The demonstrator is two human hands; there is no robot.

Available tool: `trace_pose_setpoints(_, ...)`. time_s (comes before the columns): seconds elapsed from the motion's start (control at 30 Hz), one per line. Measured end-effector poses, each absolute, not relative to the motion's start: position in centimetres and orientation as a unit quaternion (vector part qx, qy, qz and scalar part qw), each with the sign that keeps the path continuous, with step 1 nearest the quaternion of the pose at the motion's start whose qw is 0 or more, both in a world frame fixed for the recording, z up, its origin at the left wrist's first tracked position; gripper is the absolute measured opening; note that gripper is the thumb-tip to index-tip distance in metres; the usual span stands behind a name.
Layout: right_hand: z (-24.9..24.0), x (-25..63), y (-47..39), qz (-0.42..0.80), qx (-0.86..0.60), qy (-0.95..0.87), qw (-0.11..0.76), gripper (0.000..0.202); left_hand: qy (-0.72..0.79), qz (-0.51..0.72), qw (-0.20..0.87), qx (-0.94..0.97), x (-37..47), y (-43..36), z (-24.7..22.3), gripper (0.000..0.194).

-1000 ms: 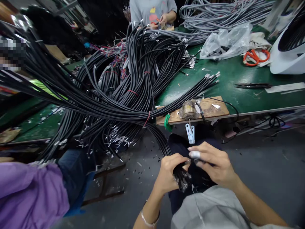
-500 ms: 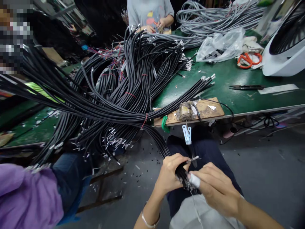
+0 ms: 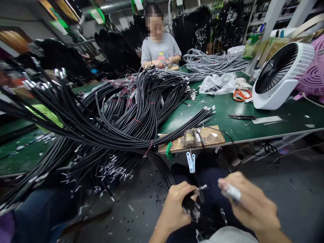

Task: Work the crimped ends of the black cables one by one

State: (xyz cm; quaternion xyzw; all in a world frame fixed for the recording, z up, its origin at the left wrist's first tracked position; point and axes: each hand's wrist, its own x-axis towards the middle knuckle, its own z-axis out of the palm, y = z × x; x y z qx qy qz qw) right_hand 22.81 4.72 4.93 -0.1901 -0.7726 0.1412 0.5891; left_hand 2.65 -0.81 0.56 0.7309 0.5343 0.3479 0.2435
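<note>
My left hand (image 3: 177, 204) is wrapped round the end of a bundle of black cables (image 3: 162, 168) above my lap, and one stripped end sticks out past the thumb. To its right, apart from the bundle, my right hand (image 3: 249, 200) is raised with curled fingers. White tape is wrapped round one of its fingers. Motion blurs that hand, and a small metallic thing shows just below it; whether the fingers hold it I cannot make out. A large heap of black cables (image 3: 141, 111) with bare silvery ends lies on the green table (image 3: 253, 130).
A wooden board (image 3: 209, 136) with a metal cylinder and a blue clip (image 3: 191, 162) lies at the table edge. Further back are tweezers (image 3: 241, 117), orange-handled scissors (image 3: 241, 95), a plastic bag (image 3: 217, 83) and a white fan (image 3: 277, 76). A person (image 3: 160, 50) sits opposite.
My right hand has moved away from the cable ends to the right. My left hand still grips the bundle. The view has tilted up, showing more of the room behind the table.
</note>
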Motion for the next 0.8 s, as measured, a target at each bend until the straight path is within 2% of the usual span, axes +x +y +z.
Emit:
trace_pose_setpoints(0.07,6.5,23.4,8.6,0.053,-0.249,-0.761,0.597,0.048,0.544,0.332,0.234,0.734,2.8,-0.9,0.4,0.017)
trace_pose_setpoints(0.13,8.5,23.5,14.6,-0.06,-0.322,-0.686,0.649,0.032,0.552,0.32,0.23,0.735,2.9,-1.1,0.2,0.018)
trace_pose_setpoints(0.2,10.5,23.4,20.9,-0.084,-0.373,-0.688,0.617,0.021,0.554,0.315,0.233,0.735,2.9,-1.1,0.1,0.017)
trace_pose_setpoints(0.27,11.6,23.4,24.9,-0.058,-0.39,-0.706,0.588,0.042,0.559,0.312,0.237,0.731,2.9,-0.9,-0.1,0.016)
trace_pose_setpoints(0.3,11.6,23.5,25.4,-0.044,-0.395,-0.697,0.596,0.043,0.562,0.311,0.238,0.729,2.9,-0.8,-0.2,0.016)
trace_pose_setpoints(0.37,10.1,23.7,23.0,-0.032,-0.406,-0.675,0.615,0.044,0.569,0.307,0.236,0.725,3.0,-0.5,-0.3,0.019)
trace_pose_setpoints(0.43,7.4,24.1,17.3,-0.05,-0.422,-0.674,0.604,0.029,0.575,0.3,0.235,0.724,3.1,-0.2,-0.3,0.022)
trace_pose_setpoints(0.5,4.8,24.3,10.8,0.007,-0.319,-0.798,0.511,0.024,0.581,0.294,0.236,0.722,3.3,0.1,-0.4,0.023)
trace_pose_setpoints(0.53,3.7,24.1,8.0,0.058,-0.232,-0.861,0.449,0.029,0.587,0.29,0.233,0.719,3.4,0.2,-0.4,0.025)
trace_pose_setpoints(0.6,2.0,23.4,4.3,0.13,-0.196,-0.894,0.381,0.042,0.595,0.271,0.236,0.719,3.5,0.4,-0.5,0.03)
trace_pose_setpoints(0.63,1.3,22.8,3.4,0.143,-0.197,-0.899,0.365,0.041,0.599,0.259,0.239,0.719,3.6,0.5,-0.6,0.032)
trace_pose_setpoints(0.8,-0.7,20.4,3.1,0.128,-0.208,-0.879,0.409,0.02,0.599,0.224,0.249,0.728,3.8,0.6,-0.4,0.021)
